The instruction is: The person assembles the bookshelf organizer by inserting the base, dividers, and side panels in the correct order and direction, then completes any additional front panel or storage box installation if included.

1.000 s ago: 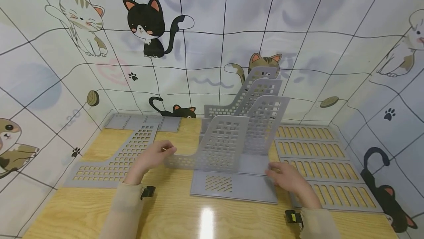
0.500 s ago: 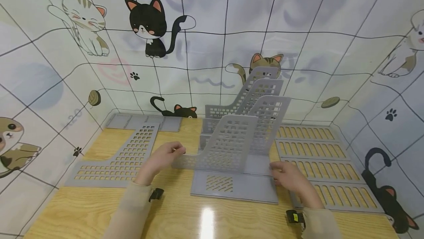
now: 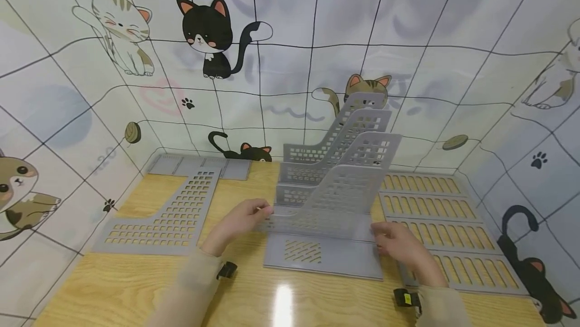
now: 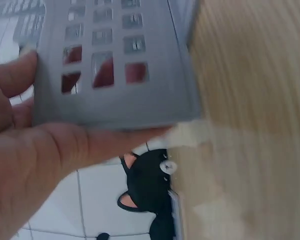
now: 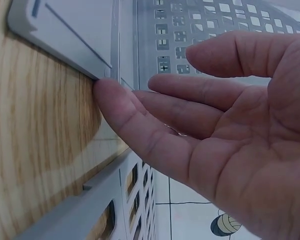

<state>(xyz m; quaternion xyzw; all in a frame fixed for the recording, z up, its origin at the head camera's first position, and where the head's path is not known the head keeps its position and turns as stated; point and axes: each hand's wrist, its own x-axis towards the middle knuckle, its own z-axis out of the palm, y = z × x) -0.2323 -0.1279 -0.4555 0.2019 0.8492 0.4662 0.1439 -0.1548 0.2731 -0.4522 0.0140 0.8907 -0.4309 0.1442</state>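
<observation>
Well, the left hand (image 3: 242,220) grips a thin grey plastic panel (image 3: 341,207) with square holes, maybe so it stands upright over the flat grey plastic base (image 3: 349,256); the right hand (image 3: 397,242), fingers loose, touches that base, perhaps steadying it.

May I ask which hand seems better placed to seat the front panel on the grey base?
Probably the left hand: it grips the front panel, while the right hand only touches the base.
</observation>
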